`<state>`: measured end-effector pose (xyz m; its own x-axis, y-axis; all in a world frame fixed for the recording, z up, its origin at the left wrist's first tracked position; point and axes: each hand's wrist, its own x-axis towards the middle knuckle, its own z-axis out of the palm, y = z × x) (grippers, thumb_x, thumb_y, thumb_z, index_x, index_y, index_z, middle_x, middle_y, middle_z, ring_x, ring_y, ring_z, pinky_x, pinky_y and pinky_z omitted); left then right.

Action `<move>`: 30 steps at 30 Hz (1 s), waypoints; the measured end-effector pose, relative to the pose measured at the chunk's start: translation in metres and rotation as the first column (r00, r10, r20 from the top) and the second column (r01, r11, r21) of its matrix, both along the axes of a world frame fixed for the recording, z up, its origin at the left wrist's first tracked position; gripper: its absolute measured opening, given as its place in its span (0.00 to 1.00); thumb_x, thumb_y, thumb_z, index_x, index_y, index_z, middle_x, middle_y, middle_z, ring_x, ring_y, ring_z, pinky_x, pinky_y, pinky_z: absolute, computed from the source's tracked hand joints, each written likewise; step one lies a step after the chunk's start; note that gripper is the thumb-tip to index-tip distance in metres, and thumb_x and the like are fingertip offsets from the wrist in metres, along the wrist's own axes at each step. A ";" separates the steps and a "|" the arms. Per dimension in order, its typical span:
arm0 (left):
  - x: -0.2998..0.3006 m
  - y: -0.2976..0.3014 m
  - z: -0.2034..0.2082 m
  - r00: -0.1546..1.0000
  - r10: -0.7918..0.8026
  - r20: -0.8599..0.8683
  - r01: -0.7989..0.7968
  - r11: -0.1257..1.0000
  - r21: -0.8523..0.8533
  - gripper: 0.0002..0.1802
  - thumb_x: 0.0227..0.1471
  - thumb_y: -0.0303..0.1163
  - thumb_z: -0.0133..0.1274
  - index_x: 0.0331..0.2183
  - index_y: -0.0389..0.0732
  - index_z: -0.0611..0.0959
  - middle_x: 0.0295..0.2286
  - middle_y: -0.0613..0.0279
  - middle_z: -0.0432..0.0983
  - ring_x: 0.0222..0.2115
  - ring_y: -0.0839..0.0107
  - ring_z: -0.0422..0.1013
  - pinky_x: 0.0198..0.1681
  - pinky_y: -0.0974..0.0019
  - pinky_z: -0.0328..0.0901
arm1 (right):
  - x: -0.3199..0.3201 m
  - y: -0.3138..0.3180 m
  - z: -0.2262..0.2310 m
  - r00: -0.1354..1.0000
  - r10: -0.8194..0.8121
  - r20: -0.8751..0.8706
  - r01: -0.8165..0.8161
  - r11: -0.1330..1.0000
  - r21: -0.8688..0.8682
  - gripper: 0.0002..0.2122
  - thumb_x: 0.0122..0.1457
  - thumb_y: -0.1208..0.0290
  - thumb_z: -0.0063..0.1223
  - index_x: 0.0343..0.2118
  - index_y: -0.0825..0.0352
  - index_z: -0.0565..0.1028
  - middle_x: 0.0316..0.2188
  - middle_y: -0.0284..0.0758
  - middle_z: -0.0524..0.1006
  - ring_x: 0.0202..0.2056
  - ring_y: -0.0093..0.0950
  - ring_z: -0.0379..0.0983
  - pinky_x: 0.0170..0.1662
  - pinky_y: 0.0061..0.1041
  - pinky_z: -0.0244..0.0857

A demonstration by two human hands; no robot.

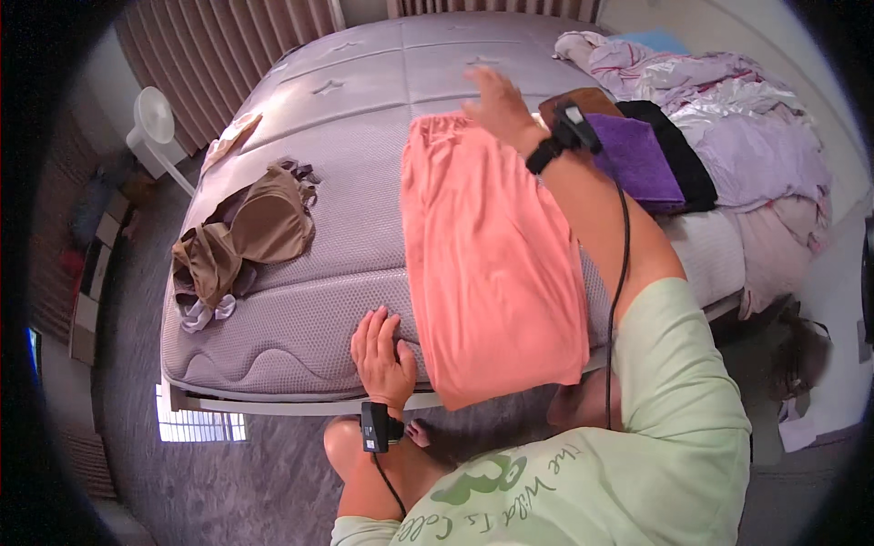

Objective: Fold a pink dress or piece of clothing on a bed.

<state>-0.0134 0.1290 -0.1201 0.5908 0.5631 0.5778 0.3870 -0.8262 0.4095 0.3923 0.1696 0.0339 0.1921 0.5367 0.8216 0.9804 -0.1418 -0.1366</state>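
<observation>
A salmon-pink garment (492,282) with a gathered waistband, which looks like loose trousers, lies lengthwise on the mattress (355,136). Its lower end hangs over the near edge. My left hand (382,359) rests flat on the mattress's near side, just left of the garment, fingers stretched out and holding nothing. Over the far, waistband end hovers my right hand (499,105), its fingers apart and nothing in them. Whether it touches the cloth I cannot tell. Each wrist wears a black strapped device with a cable.
Left on the mattress lies a brown bra (269,218), with a beige cloth (232,141) behind it. To the right are folded purple (633,159) and black (687,159) cloths beside rumpled pale bedding (746,136). A white fan (155,116) stands beyond the left side.
</observation>
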 end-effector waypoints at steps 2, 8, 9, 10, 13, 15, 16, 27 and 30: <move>-0.003 0.001 0.001 1.000 0.026 -0.006 -0.025 0.999 0.023 0.22 0.44 0.30 0.46 0.45 0.41 0.76 0.51 0.56 0.69 0.55 0.54 0.61 0.60 0.51 0.51 | -0.009 -0.038 -0.024 0.986 0.070 -0.152 -0.098 0.977 -0.189 0.22 0.53 0.65 0.54 0.50 0.67 0.68 0.46 0.48 0.71 0.49 0.44 0.66 0.53 0.41 0.60; -0.001 0.000 0.000 1.000 0.018 -0.011 -0.018 0.999 0.042 0.21 0.45 0.30 0.46 0.45 0.41 0.76 0.51 0.56 0.69 0.55 0.54 0.61 0.59 0.51 0.51 | -0.094 -0.160 -0.105 0.965 0.153 -0.214 -0.241 0.838 -0.490 0.20 0.52 0.67 0.55 0.47 0.73 0.68 0.46 0.50 0.69 0.50 0.48 0.64 0.55 0.41 0.57; 0.001 -0.001 0.002 1.000 0.020 -0.009 -0.020 0.999 0.040 0.21 0.46 0.29 0.46 0.45 0.41 0.76 0.51 0.56 0.69 0.55 0.54 0.61 0.59 0.51 0.51 | -0.099 -0.171 -0.105 0.967 0.144 -0.211 -0.232 0.842 -0.487 0.20 0.52 0.67 0.55 0.47 0.73 0.68 0.46 0.50 0.69 0.50 0.48 0.64 0.55 0.41 0.57; 0.001 -0.002 0.004 1.000 0.028 -0.011 -0.027 0.999 0.037 0.21 0.46 0.29 0.45 0.45 0.41 0.76 0.51 0.56 0.69 0.55 0.54 0.61 0.59 0.51 0.51 | -0.103 -0.180 -0.105 0.960 0.139 -0.244 -0.236 0.871 -0.431 0.20 0.51 0.69 0.55 0.46 0.72 0.68 0.46 0.50 0.69 0.50 0.48 0.64 0.55 0.41 0.58; 0.001 -0.007 0.010 0.998 0.057 -0.022 -0.057 0.998 0.033 0.19 0.48 0.31 0.48 0.44 0.40 0.75 0.50 0.55 0.70 0.54 0.54 0.61 0.59 0.52 0.52 | -0.092 -0.193 -0.105 0.974 0.071 -0.215 -0.135 0.944 -0.301 0.19 0.50 0.73 0.53 0.45 0.72 0.67 0.44 0.49 0.69 0.49 0.47 0.64 0.53 0.41 0.59; 0.001 -0.012 0.009 0.997 0.065 0.042 -0.064 0.998 -0.017 0.20 0.47 0.35 0.54 0.43 0.39 0.75 0.49 0.53 0.69 0.54 0.52 0.61 0.58 0.51 0.51 | -0.068 -0.190 -0.103 0.994 -0.038 -0.102 0.019 0.984 -0.178 0.17 0.49 0.80 0.46 0.45 0.73 0.67 0.41 0.49 0.68 0.44 0.47 0.65 0.48 0.40 0.61; 0.002 -0.019 0.011 0.997 0.069 0.038 -0.068 0.998 -0.014 0.20 0.47 0.35 0.54 0.43 0.39 0.75 0.49 0.53 0.69 0.54 0.52 0.61 0.58 0.51 0.51 | -0.060 -0.187 -0.105 0.994 -0.033 -0.106 0.014 0.984 -0.175 0.17 0.49 0.80 0.46 0.45 0.73 0.67 0.41 0.49 0.68 0.44 0.47 0.65 0.48 0.40 0.61; -0.010 -0.105 0.037 0.996 0.079 -0.036 -0.086 0.941 -0.328 0.22 0.42 0.33 0.60 0.41 0.39 0.75 0.34 0.56 0.72 0.41 0.57 0.67 0.47 0.52 0.57 | -0.020 -0.129 -0.103 0.800 -0.242 0.549 0.565 0.613 -0.552 0.07 0.52 0.73 0.48 0.28 0.64 0.78 0.22 0.39 0.78 0.24 0.37 0.77 0.24 0.37 0.69; -0.011 -0.101 0.037 0.995 0.037 -0.093 -0.074 0.898 -0.433 0.19 0.45 0.31 0.57 0.41 0.39 0.74 0.28 0.56 0.74 0.34 0.56 0.70 0.42 0.52 0.60 | -0.009 -0.124 -0.101 0.806 -0.392 0.443 0.580 0.671 -0.462 0.07 0.52 0.72 0.48 0.24 0.63 0.79 0.22 0.39 0.79 0.25 0.35 0.78 0.25 0.35 0.70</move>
